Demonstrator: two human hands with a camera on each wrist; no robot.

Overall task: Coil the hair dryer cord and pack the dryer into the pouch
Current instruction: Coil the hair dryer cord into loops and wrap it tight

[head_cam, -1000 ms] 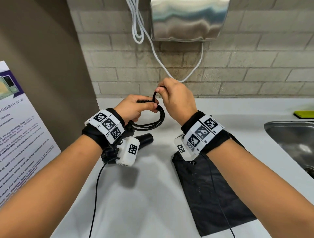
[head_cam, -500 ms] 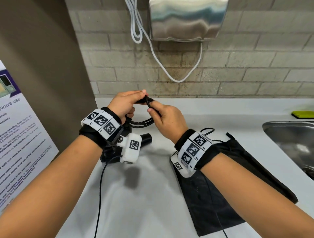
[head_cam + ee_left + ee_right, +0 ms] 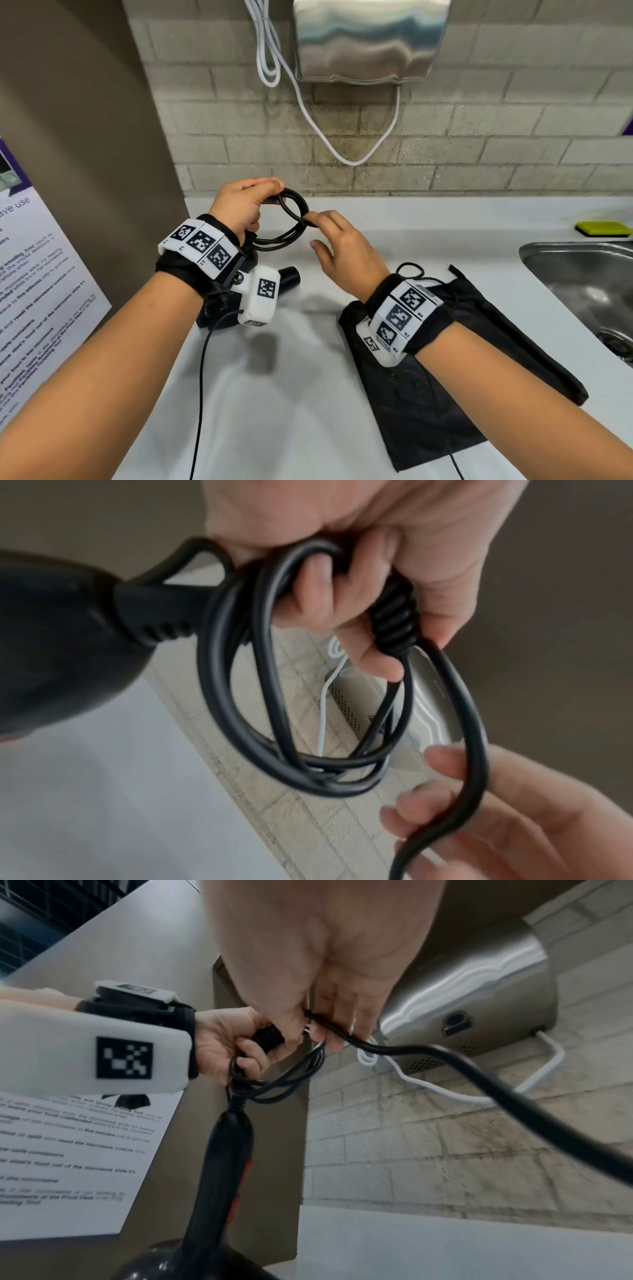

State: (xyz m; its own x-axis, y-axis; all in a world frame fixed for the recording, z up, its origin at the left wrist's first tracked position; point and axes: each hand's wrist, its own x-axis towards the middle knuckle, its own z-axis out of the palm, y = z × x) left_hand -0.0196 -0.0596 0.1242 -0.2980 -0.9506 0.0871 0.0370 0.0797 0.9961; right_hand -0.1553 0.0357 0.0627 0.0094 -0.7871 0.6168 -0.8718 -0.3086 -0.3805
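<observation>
Your left hand [image 3: 245, 205] is clamped round the gathered loops of the black cord [image 3: 291, 219], fingers curled through the coil, held above the white counter [image 3: 308, 394] near the far wall. Your right hand [image 3: 346, 253] pinches a free strand of that cord between thumb and fingertips, just right of the coil.

The left wrist view shows what the head view hides: several loops stacked in your fist, beside the ribbed sleeve where the cord enters the hair dryer [image 3: 51, 642]. The right wrist view shows the dryer hanging below your left hand, handle up, with what looks like a red switch, though it is blurred. In the head view only its dark end shows past your left wrist. The black pouch [image 3: 428, 394] lies flat on the counter under your right forearm, left of the sink [image 3: 548, 253].
</observation>
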